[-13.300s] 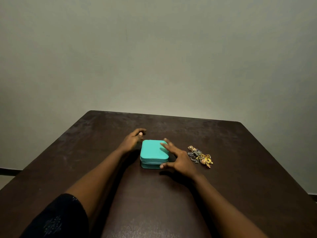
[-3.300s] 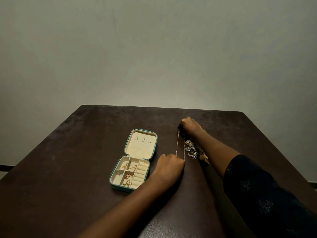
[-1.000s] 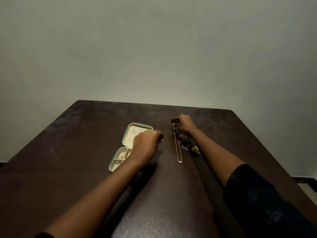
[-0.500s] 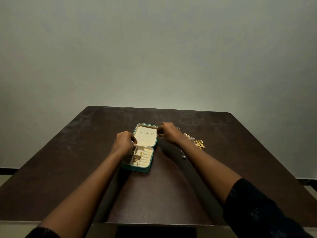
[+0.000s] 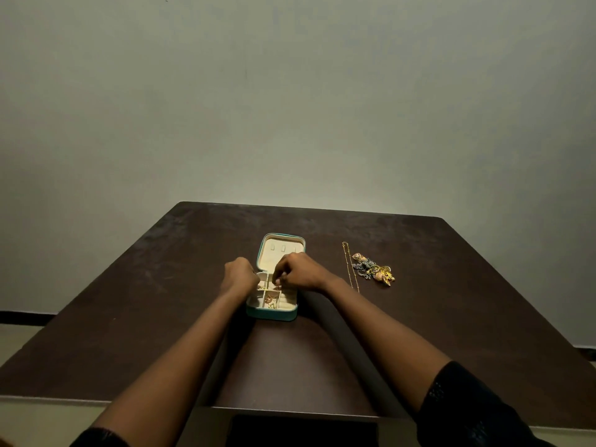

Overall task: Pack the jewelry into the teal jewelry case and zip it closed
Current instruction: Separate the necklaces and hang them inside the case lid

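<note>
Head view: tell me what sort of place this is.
Probably a plain indoor room, perhaps a home: a dark table stands before a bare pale wall, with an open teal jewelry case and loose jewelry on it.

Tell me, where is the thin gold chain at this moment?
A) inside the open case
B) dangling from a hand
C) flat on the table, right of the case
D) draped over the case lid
C: the gold chain lies stretched on the dark table, right of the open teal jewelry case, beside the heap of jewelry.
</note>
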Available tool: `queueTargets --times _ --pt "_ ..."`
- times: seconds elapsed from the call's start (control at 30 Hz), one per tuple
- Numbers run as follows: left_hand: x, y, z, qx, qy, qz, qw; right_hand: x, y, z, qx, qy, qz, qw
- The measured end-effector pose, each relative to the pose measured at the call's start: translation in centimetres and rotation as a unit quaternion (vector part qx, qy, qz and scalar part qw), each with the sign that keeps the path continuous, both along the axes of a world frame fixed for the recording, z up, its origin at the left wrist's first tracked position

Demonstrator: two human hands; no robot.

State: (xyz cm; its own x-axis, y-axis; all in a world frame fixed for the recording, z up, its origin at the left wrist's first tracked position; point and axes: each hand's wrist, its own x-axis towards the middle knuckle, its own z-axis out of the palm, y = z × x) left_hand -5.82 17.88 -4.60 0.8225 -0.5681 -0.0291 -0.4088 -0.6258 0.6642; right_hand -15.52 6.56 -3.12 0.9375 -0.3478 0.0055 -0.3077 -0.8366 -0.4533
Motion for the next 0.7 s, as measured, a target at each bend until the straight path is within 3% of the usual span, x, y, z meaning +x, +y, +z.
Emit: queueTargets --times 0.5,0.7 --pt "0.0 -0.2 -0.3 -0.005 -0.025 0.014 1.0 0.7 0.1 0.2 -0.045 0.057 0.013 0.997" --pt "0.1 -0.1 0.6 -0.006 -0.037 -0.024 0.999 0.4 -0.2 0.3 0.0 0.022 0.004 1.0"
